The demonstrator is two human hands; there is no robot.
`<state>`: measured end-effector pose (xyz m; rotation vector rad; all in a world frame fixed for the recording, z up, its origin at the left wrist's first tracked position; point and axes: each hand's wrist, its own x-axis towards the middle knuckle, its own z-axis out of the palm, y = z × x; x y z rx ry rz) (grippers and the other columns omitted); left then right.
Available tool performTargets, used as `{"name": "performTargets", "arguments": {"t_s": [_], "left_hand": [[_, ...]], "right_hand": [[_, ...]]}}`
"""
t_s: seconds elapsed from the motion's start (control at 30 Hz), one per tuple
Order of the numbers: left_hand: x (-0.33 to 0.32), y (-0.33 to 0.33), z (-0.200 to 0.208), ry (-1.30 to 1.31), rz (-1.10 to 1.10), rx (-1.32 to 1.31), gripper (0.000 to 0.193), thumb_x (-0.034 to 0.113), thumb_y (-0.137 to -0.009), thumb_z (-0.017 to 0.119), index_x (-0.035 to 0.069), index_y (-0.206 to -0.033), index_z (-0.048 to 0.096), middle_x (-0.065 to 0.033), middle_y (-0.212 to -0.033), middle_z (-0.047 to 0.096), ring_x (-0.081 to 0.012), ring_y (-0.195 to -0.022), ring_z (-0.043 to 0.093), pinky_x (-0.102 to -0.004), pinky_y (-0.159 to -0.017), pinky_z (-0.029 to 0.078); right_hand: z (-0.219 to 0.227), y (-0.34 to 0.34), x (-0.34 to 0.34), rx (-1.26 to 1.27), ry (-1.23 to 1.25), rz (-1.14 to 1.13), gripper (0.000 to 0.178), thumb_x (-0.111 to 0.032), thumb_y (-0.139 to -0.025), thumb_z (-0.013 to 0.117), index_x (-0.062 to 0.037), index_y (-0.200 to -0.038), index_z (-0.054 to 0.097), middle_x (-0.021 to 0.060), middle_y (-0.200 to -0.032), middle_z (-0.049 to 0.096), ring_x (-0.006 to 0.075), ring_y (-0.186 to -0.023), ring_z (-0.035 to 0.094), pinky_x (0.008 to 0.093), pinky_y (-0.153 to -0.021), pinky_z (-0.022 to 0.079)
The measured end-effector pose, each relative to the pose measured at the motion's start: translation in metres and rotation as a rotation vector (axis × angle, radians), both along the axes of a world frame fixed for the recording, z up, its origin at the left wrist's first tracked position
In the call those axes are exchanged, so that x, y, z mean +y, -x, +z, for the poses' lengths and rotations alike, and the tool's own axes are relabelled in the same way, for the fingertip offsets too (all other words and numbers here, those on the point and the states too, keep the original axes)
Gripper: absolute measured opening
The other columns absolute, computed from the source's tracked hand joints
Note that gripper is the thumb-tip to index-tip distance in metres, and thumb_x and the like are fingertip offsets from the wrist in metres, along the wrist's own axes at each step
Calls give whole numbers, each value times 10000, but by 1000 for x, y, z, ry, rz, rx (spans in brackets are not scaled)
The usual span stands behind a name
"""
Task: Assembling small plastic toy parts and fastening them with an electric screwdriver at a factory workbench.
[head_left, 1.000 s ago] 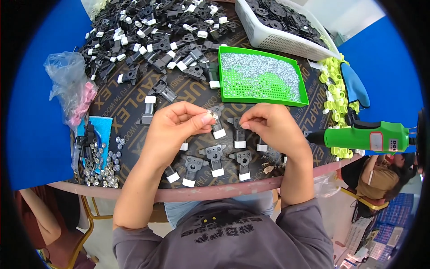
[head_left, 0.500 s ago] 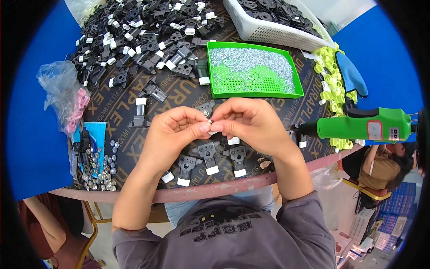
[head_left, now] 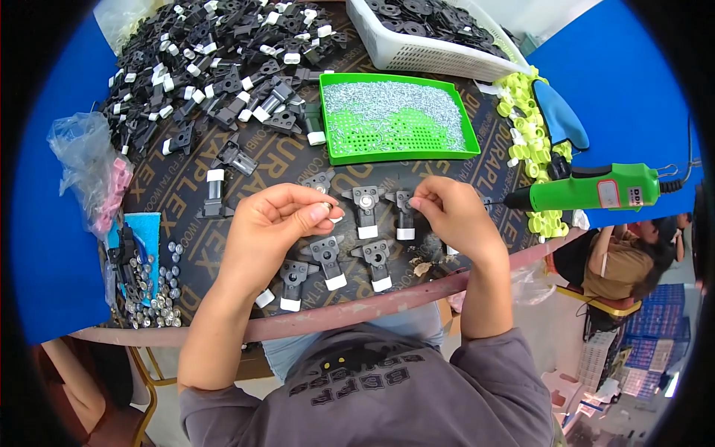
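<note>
My left hand (head_left: pixel 279 227) pinches a small shiny metal cap (head_left: pixel 328 206) between thumb and fingertips, above the table. My right hand (head_left: pixel 458 216) has its thumb and fingers together at the upper right of a black plastic part with a white end (head_left: pixel 405 216); whatever those fingertips hold is hidden. Between the hands lies a similar black part (head_left: pixel 366 216) with a round metal cap seated on it. Nearer to me rest more such parts (head_left: pixel 326 257), (head_left: pixel 375 261), their round holes showing. Loose metal caps (head_left: pixel 156 298) lie in a heap at the left.
A green tray (head_left: pixel 342 159) of small screws stands beyond my hands. Behind it are a white basket (head_left: pixel 417 56) of black discs and a large pile of black parts (head_left: pixel 216 67). A green electric screwdriver (head_left: pixel 588 190) juts in from the right, beside yellow plastic pieces (head_left: pixel 530 141).
My hands have drawn apart. The right one has moved right, to a black part; the left still pinches a metal cap. A capped part now shows between them. The whole view has shifted slightly.
</note>
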<state>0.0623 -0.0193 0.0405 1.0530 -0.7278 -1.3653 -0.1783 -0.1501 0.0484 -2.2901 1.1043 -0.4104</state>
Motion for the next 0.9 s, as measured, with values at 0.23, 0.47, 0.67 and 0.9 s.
{"name": "performTargets", "arguments": {"t_s": [0.23, 0.47, 0.67, 0.9], "left_hand": [[3, -15, -1, 42, 73, -109, 112, 6, -876, 693, -31, -981, 679, -106, -923, 720, -139, -814, 691, -248, -744, 556], [21, -57, 12, 15, 116, -896, 81, 46, -817, 720, -6, -879, 717, -62, -820, 626, -139, -755, 597, -271, -677, 471], [17, -53, 5, -149, 88, -1165, 122, 103, -735, 763, 15, -811, 726, -120, -782, 616, -263, -766, 611, -365, -703, 475], [22, -44, 4, -81, 177, -1299, 105, 87, -732, 767, 13, -778, 708, -96, -757, 597, -248, -746, 597, -356, -674, 472]], "right_hand": [[14, -13, 0, 85, -61, -61, 196, -157, -827, 729, 8, -794, 628, 169, -693, 634, 352, -645, 615, 422, -601, 468], [34, -64, 13, -294, -50, 225, 124, -100, -852, 744, -15, -855, 653, 5, -714, 623, 46, -601, 512, 219, -560, 435], [17, -115, 19, -213, -179, 431, 166, -142, -849, 744, -4, -897, 666, 46, -737, 619, 114, -640, 572, 262, -590, 471], [16, -110, 20, -180, -236, 318, 131, -113, -838, 754, -19, -897, 683, 23, -755, 638, 78, -653, 552, 250, -598, 459]]}}
